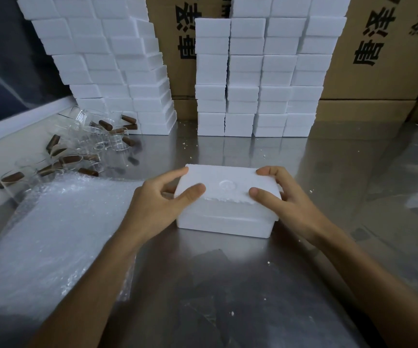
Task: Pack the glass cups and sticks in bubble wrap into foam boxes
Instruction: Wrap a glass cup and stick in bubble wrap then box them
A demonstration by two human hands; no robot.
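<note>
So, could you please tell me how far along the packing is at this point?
Done: stacks of foam boxes stand at the back, though whether they are packed cannot be told. In hand: the left hand and right hand hold the lid on one foam box. Left: loose glass cups with brown sticks lie beside the bubble wrap.

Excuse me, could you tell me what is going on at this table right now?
A person is packing. The left hand and right hand grip the lid of a foam box on the steel table. Loose glass cups and bubble wrap lie to the left; stacked foam boxes stand behind.
</note>
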